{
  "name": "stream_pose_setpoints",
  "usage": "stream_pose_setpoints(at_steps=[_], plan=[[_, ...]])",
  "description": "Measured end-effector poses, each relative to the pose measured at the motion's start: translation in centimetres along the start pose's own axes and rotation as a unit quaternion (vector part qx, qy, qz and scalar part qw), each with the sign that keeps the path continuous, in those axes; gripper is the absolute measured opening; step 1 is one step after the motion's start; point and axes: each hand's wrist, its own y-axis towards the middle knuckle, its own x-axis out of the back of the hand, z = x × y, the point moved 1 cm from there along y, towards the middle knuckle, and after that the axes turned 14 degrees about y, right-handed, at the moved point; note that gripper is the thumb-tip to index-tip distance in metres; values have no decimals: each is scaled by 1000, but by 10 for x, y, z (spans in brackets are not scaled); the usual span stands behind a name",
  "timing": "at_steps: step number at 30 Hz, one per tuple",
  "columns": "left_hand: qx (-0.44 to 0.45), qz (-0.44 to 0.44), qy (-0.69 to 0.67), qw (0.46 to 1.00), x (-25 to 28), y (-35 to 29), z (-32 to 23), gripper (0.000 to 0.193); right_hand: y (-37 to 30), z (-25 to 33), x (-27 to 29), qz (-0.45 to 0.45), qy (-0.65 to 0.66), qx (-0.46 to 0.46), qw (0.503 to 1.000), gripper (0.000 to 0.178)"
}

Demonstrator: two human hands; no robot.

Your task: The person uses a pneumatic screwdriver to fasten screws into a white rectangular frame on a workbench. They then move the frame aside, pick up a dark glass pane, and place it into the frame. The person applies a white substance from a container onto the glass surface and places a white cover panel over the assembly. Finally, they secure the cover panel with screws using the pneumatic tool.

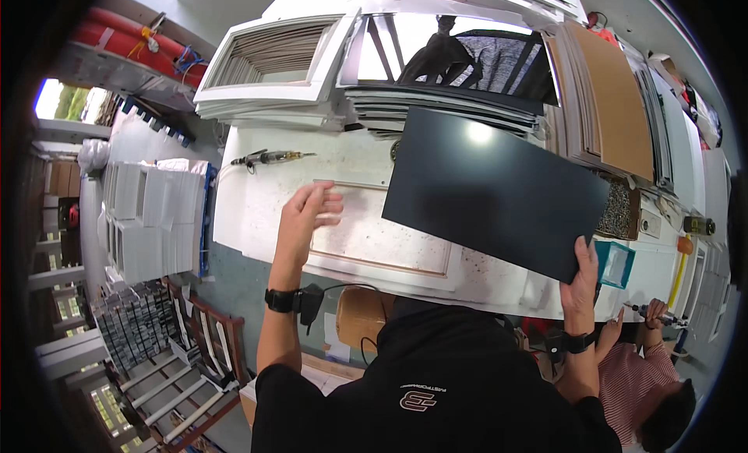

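A dark, smooth rectangular panel [487,192] is tilted over the white worktable [241,211]. My right hand [578,285] grips its near right corner, thumb on the upper face. My left hand [310,211] is raised over the table, left of the panel, with its fingers apart and nothing in them. Beneath lies a white frame [374,267], partly hidden by the panel. Beyond my left hand a power screwdriver [269,157] rests on the tabletop.
White frames [226,95] and glossy black panels [475,56] are stacked at the back. Brown boards [612,95] stand at the back right, near a box of small screws [621,207] and a teal bin [615,264]. At lower right, a co-worker [643,383] holds a driver tool [661,316].
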Motion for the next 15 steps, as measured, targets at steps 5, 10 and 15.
stream_pose_setpoints(at_steps=[5,10,15], plan=[[-37,-209,387,897,61,-46,131,39,-1,-82,-9,18,-9,-152,988,38],[-27,-269,370,889,71,-10,229,38,-1,-159,-20,66,-2,-232,971,40],[5,-268,269,925,63,4,247,33,-11,-206,-28,42,10,-263,964,37]])
